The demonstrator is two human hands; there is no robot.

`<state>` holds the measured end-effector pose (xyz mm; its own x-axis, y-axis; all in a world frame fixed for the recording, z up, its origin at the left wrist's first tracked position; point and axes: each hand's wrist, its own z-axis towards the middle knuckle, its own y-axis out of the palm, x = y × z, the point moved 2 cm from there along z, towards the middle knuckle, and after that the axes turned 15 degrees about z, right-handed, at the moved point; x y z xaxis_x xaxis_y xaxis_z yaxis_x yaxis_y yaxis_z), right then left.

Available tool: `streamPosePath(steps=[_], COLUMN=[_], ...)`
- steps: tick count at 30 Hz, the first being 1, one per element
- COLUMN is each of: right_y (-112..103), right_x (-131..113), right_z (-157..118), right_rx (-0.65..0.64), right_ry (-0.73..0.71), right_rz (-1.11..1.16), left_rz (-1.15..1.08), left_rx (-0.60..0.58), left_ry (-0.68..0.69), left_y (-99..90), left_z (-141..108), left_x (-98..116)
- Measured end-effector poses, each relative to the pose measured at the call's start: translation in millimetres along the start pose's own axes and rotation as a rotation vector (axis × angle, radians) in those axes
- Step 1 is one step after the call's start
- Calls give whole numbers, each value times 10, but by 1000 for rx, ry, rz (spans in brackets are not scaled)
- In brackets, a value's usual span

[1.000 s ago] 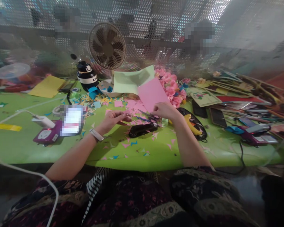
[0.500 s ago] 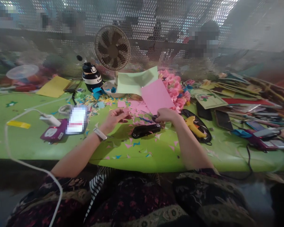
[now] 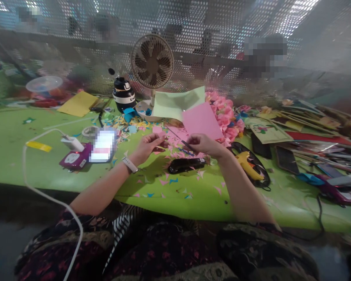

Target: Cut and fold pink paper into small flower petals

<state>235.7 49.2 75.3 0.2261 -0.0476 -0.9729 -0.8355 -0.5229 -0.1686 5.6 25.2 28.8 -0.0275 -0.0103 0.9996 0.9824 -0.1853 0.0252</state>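
Observation:
My left hand (image 3: pixel 150 146), with a white band at the wrist, is closed in a pinch on a small piece of pink paper (image 3: pixel 163 137). Facing it, my right hand (image 3: pixel 203 144) grips the dark handles of scissors (image 3: pixel 178 136), whose thin blades point up and left over pink scraps. Just below both hands lies a black stapler (image 3: pixel 183 165). Behind my right hand a pink sheet (image 3: pixel 201 121) leans over a pale green sheet (image 3: pixel 178 103). Pink paper flowers (image 3: pixel 222 111) are heaped beside these sheets.
A fan (image 3: pixel 152 62) and a dark jug (image 3: pixel 124 93) stand at the back. On the left are a lit phone (image 3: pixel 103 146) and a purple box with a white charger and cable (image 3: pixel 76 158). A yellow glue gun (image 3: pixel 250 166) lies right, near dark phones (image 3: pixel 286 159) and piled papers.
The scissors in my right hand have swung into clearer view, with their blades towards the upper left. My left hand keeps its pinch. The whole view has shifted, moving things rightward in the picture.

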Motion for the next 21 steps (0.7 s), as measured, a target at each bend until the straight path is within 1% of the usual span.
streamPosePath(steps=[2,4,11,16,21], right_y=[101,158,185,192,209], right_x=[-14,-18,5,14,23], right_z=[-19,-31,2,15,21], right_rx=[-37,-63,-161,-152,-155], right_ry=[-1,0,-17,-38,-74], right_rz=[19,14,-148,-203,-182], left_rz=[-4,-13,-59,-77,-75], left_rx=[-2,3,-9,-10,-4], left_ry=[11,22,14,10,2], left_y=[0,0,15,33,45], left_z=[-2,-7,-42,-56,-52], left_x=[9,23,55,69,58])
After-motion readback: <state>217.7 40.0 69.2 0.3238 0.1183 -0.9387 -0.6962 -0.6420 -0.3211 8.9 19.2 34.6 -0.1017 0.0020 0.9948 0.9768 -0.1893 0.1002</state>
